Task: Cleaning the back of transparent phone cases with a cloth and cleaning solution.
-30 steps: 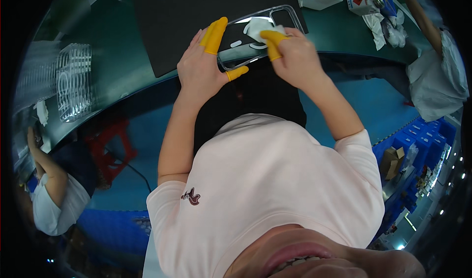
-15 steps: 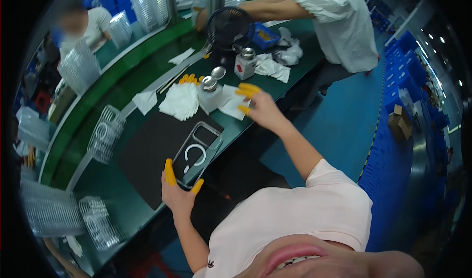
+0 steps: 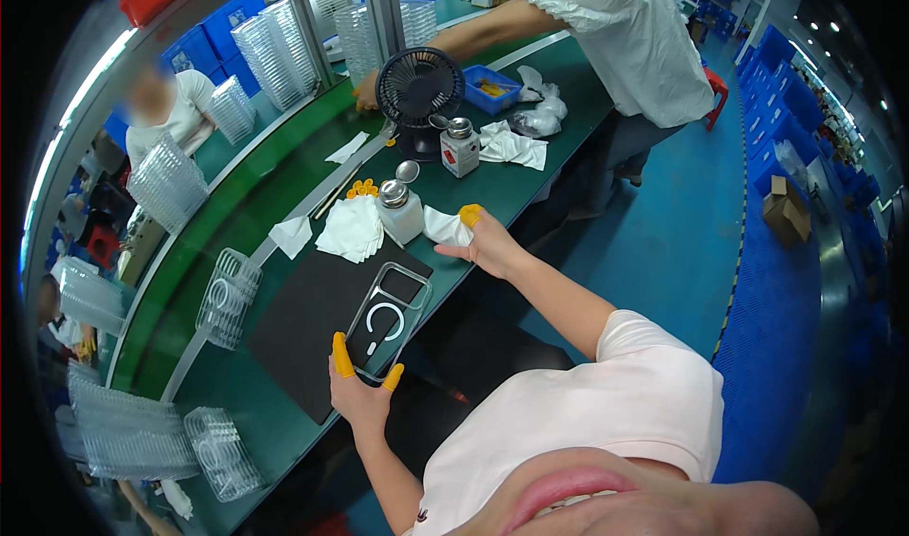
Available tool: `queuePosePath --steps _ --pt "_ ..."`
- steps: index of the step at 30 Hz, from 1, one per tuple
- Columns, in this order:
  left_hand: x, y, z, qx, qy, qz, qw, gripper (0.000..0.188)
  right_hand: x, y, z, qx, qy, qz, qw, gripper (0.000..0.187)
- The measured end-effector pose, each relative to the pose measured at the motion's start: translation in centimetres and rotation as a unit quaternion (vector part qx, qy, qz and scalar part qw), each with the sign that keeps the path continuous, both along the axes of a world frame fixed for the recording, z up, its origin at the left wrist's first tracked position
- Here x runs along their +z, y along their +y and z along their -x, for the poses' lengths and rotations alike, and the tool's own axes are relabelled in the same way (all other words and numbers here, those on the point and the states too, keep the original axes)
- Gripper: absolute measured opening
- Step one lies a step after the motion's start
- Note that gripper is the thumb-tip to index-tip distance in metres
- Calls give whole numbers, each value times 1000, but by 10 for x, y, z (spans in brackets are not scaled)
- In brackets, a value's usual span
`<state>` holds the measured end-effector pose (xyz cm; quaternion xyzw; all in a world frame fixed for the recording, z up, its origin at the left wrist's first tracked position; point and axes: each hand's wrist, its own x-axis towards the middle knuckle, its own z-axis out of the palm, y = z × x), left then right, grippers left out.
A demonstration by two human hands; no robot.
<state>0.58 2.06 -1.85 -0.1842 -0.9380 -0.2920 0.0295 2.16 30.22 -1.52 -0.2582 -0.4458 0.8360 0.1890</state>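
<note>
My left hand (image 3: 362, 396), yellow finger cots on its fingertips, grips the lower end of a clear phone case (image 3: 386, 322) with a white ring and a short white bar. The case is held tilted over the black mat's (image 3: 295, 323) right edge. Farther right, my right hand (image 3: 490, 242) is closed on the edge of a white wipe (image 3: 443, 225); a yellow cot covers a fingertip. Beside that wipe stands a white bottle with a metal top (image 3: 401, 218). A stack of white wipes (image 3: 348, 231) lies left of the bottle, with yellow finger cots (image 3: 363, 188) behind.
Stacked clear cases (image 3: 227, 299) stand left of the mat, and another stack (image 3: 223, 453) is nearer. Behind are a second bottle (image 3: 460, 150), a black fan (image 3: 419, 91) and a blue tray (image 3: 490, 89). A co-worker's arm (image 3: 492, 32) reaches across behind the fan.
My right hand has come down onto the wipe beside the bottle, and its fingers have closed on it. My left hand still holds the phone case. The whole view has shifted slightly.
</note>
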Motion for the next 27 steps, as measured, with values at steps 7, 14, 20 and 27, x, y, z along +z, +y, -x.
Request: queuePosePath --steps 7,14,20,27 --pt "5 4 2 -14 1 -8 1000 87 -4 14 -10 161 85 82 980 26" --pt "3 5 5 -7 -4 -2 1000 86 26 0 -16 186 16 89 978 33" --pt "3 0 5 -13 5 -7 1000 88 35 1 -6 230 119 127 958 34" --pt "-6 0 8 -31 34 -43 998 89 61 19 17 43 57 -447 892 35"
